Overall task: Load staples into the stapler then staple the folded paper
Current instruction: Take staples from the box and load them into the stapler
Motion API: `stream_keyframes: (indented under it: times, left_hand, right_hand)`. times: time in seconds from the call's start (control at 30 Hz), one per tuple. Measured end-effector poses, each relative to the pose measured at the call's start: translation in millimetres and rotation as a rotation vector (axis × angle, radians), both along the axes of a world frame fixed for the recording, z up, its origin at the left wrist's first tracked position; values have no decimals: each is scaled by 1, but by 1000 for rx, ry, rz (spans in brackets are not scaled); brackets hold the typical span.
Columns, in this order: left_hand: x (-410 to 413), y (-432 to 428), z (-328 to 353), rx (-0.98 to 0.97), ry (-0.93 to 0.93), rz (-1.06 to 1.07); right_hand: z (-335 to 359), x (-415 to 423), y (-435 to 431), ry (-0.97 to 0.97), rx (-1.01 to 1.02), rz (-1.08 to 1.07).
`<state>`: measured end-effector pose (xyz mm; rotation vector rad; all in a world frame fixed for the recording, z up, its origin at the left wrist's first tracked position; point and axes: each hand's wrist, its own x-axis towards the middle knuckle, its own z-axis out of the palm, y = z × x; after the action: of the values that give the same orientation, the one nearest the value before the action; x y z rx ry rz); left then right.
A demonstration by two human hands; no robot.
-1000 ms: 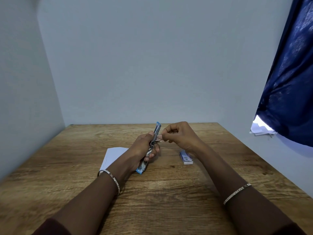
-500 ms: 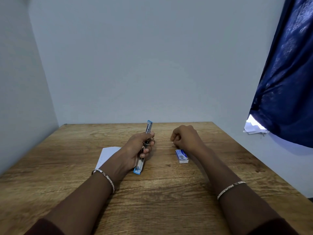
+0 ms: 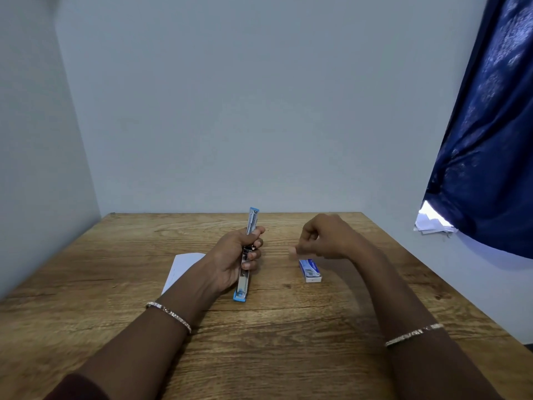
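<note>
My left hand (image 3: 227,264) clamped round slim blue-and-metal stapler (image 3: 244,281), opened out straight. Loading unfinished, I judge; stapling not begun. White folded paper (image 3: 181,267) flat on wooden table (image 3: 259,342), beside left wrist. My right hand (image 3: 326,241) curled above small blue-white staple box (image 3: 311,271); whether pinching anything, can't tell. Box contents hidden.

A wooden table (image 3: 288,356) with visible grain lies under the left hand's (image 3: 230,255) grip and extends from it on all sides, meeting a plain pale back wall (image 3: 259,111) beyond the grip and a pale side wall (image 3: 34,168) well to its left. Well to the right of the grip and above its level, a dark blue patterned curtain (image 3: 490,140) hangs. A small stack of white sheets (image 3: 432,225) shows at the curtain's lower left edge, against bright light.
</note>
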<state>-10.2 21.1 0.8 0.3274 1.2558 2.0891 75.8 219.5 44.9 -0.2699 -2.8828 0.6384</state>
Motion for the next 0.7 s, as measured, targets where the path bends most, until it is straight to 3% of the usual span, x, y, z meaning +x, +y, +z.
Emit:
stream_keyframes:
  times: [0.13,0.3,0.43,0.57,0.7]
  left_hand:
    - [1,1,1,2,-3,19]
    - [1,1,1,24,-19,4]
    - [0,1,0,26,-2,-13]
    - [-3,2,-3,-5,61,-5]
    - [-4,3,-4,50,77,21]
  right_hand:
    - [2,16,2,-312,74,87]
    - [4,15,1,-328,61,131]
    - [4,12,-4,-128,13,137]
    - [5,7,-13,197,-207,171]
    - [3,3,-20,234,-368,228]
